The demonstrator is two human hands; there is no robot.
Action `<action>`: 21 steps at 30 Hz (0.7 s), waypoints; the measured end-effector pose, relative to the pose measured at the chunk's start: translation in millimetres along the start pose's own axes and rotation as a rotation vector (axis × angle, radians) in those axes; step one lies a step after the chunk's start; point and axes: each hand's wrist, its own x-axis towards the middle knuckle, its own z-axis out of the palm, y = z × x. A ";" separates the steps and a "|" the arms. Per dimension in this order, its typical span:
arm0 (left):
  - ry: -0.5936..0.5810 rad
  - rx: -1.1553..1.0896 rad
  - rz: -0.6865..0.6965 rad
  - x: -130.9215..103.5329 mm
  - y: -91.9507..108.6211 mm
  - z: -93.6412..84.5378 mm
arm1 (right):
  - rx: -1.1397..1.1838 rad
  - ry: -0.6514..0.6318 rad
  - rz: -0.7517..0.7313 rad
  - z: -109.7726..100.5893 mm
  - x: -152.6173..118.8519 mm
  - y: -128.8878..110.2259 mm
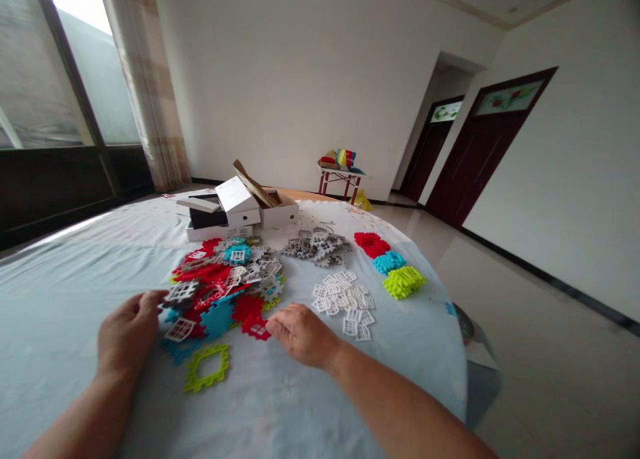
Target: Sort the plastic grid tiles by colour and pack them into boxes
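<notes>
My left hand (129, 332) is at the left side of a mixed heap of plastic building tiles, its fingertips closed on the edge of a grey interlocking tile (181, 291). On the near right side of the heap, my right hand (304, 333) pinches a red tile (256, 327) with a window-like grid. Red, blue, grey and lime pieces overlap in the heap, with a blue tile (219, 317) in front. A white window piece (181, 329) lies near my left hand. Closer to me is a lime square frame (223, 367).
White window pieces (345, 293) lie in a group right of centre, behind them a pile of grey tiles (320, 245). Sorted red (371, 244), blue (389, 262) and lime stacks (405, 282) sit near the table's right edge. White boxes (237, 202) stand at the back.
</notes>
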 end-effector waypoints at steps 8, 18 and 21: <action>0.006 -0.068 -0.024 -2.2 1.2 0.9 | -0.110 0.127 0.248 7.3 -1.6 26.6; -0.006 -0.022 -0.025 -1.1 1.7 -1.5 | -0.111 0.050 0.212 12.4 -0.4 17.6; 0.027 0.038 -0.015 1.5 -2.5 0.0 | -0.091 0.129 0.223 -3.7 3.2 29.0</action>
